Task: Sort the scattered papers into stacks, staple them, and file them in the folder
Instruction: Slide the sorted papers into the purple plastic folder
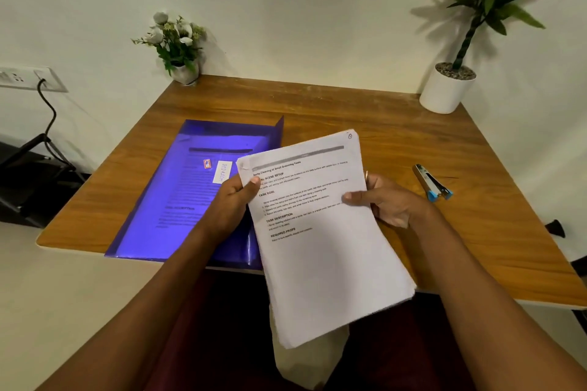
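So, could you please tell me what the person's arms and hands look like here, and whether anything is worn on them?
Both forearms are bare right down to the bottom of the frame; no sleeves, watch or gloves show. The left hand carries nothing visible. The right hand has a thin band, apparently a ring, on one finger, half hidden by the paper's edge. The nails look short and unpainted.

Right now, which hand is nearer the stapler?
Right. The right hand grips the paper stack's right edge, with the stapler lying on the table just beyond it. The left hand holds the stack's opposite edge, over the blue folder.
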The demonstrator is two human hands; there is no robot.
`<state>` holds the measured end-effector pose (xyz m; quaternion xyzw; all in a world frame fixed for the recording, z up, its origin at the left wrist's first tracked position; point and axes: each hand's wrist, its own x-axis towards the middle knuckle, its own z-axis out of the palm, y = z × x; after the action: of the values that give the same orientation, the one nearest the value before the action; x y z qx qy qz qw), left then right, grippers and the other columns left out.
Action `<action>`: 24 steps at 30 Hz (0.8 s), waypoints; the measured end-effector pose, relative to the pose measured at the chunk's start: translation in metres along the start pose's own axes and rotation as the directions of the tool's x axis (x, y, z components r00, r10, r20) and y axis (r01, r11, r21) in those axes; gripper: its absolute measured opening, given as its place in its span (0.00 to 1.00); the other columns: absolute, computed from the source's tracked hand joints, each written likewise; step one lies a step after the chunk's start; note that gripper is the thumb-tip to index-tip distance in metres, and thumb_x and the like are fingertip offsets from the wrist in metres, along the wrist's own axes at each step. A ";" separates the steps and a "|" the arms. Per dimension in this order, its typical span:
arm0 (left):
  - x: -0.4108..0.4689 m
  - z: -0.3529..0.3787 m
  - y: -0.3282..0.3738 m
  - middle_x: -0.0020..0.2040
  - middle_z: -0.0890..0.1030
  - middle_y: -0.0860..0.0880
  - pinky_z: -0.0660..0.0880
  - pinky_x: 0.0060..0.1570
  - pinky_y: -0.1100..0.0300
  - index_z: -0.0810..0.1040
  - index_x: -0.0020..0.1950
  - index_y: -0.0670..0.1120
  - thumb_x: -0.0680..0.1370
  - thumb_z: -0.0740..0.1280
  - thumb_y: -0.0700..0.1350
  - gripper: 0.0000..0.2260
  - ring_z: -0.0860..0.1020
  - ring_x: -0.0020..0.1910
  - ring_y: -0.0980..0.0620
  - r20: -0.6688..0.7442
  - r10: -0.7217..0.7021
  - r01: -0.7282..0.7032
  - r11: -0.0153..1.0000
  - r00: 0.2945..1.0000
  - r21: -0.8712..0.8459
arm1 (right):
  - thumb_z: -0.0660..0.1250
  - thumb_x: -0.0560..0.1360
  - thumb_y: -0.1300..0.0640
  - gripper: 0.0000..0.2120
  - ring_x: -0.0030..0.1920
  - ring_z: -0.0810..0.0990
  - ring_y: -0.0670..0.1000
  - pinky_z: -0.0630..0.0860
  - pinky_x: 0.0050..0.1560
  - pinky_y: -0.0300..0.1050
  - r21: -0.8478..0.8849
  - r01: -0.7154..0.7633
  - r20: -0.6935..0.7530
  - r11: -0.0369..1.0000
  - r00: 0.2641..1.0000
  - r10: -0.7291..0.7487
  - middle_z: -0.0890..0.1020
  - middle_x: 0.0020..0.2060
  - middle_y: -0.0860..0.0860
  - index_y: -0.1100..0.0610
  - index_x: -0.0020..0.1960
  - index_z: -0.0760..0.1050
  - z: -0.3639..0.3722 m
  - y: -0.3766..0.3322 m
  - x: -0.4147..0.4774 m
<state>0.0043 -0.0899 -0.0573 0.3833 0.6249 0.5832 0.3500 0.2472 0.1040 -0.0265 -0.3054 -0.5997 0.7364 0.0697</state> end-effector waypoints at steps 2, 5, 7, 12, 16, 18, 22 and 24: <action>-0.001 0.001 0.000 0.65 0.81 0.56 0.72 0.67 0.58 0.70 0.75 0.52 0.87 0.54 0.53 0.18 0.77 0.67 0.58 -0.011 0.023 -0.022 1.000 1.000 0.014 | 0.72 0.73 0.66 0.22 0.59 0.84 0.54 0.83 0.54 0.49 -0.069 -0.036 0.004 0.997 0.999 0.036 0.84 0.60 0.51 0.55 0.65 0.77 0.002 0.004 -0.002; 0.004 -0.001 -0.001 0.60 0.82 0.63 0.64 0.75 0.55 0.53 0.83 0.53 0.88 0.46 0.51 0.22 0.76 0.65 0.63 -0.003 -0.041 0.040 0.987 0.999 -0.154 | 0.70 0.75 0.67 0.17 0.54 0.86 0.53 0.84 0.47 0.46 -0.024 0.036 -0.124 0.999 0.991 -0.039 0.85 0.57 0.52 0.55 0.61 0.78 0.001 0.001 -0.006; 0.004 0.001 0.004 0.62 0.83 0.54 0.63 0.75 0.52 0.62 0.81 0.49 0.87 0.44 0.46 0.22 0.78 0.66 0.55 0.117 -0.016 0.023 0.998 0.993 -0.061 | 0.72 0.71 0.64 0.18 0.55 0.85 0.56 0.84 0.49 0.48 0.079 0.140 -0.207 0.987 0.971 -0.121 0.85 0.59 0.55 0.57 0.61 0.79 -0.005 -0.003 -0.008; 0.006 0.017 -0.010 0.47 0.80 0.50 0.67 0.58 0.20 0.81 0.45 0.47 0.71 0.60 0.48 0.12 0.78 0.53 0.48 0.414 0.382 -0.543 0.343 0.826 0.767 | 0.67 0.75 0.65 0.18 0.53 0.86 0.55 0.83 0.48 0.47 0.367 0.335 -0.301 0.868 0.926 -0.230 0.86 0.55 0.56 0.60 0.65 0.76 0.001 -0.021 -0.002; 0.013 0.020 -0.016 0.48 0.79 0.44 0.77 0.45 0.28 0.74 0.49 0.54 0.69 0.70 0.40 0.13 0.81 0.45 0.31 0.397 0.434 -0.561 0.364 0.809 0.744 | 0.60 0.81 0.69 0.14 0.43 0.86 0.45 0.81 0.43 0.38 0.211 0.275 -0.236 0.938 0.946 -0.224 0.87 0.42 0.49 0.61 0.64 0.75 0.041 -0.037 0.017; 0.005 0.020 -0.013 0.58 0.80 0.39 0.74 0.55 0.33 0.80 0.55 0.50 0.74 0.70 0.42 0.10 0.77 0.57 0.27 0.165 0.408 -0.368 0.490 0.898 0.790 | 0.63 0.81 0.68 0.12 0.39 0.84 0.41 0.78 0.43 0.35 -0.059 0.178 -0.270 0.982 0.944 -0.188 0.87 0.40 0.45 0.61 0.64 0.75 0.052 -0.035 0.031; -0.002 0.011 -0.006 0.80 0.62 0.40 0.59 0.70 0.27 0.66 0.78 0.45 0.83 0.61 0.49 0.24 0.59 0.77 0.30 -0.295 0.033 0.251 0.439 0.955 0.863 | 0.69 0.80 0.59 0.17 0.49 0.81 0.49 0.76 0.41 0.40 -0.277 -0.055 -0.418 0.959 0.906 -0.068 0.82 0.62 0.53 0.59 0.68 0.76 0.031 -0.013 0.046; -0.002 0.005 -0.003 0.82 0.54 0.44 0.50 0.74 0.30 0.59 0.81 0.51 0.83 0.62 0.55 0.28 0.50 0.81 0.35 -0.251 -0.183 0.306 0.412 0.951 0.858 | 0.68 0.81 0.57 0.18 0.50 0.80 0.50 0.74 0.39 0.39 -0.379 -0.125 -0.463 0.917 0.884 -0.071 0.81 0.63 0.53 0.58 0.70 0.74 0.020 -0.010 0.040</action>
<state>0.0091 -0.0898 -0.0610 0.3786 0.9048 0.1341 0.1416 0.2015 0.1091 -0.0301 -0.4898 -0.6976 0.5043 0.1378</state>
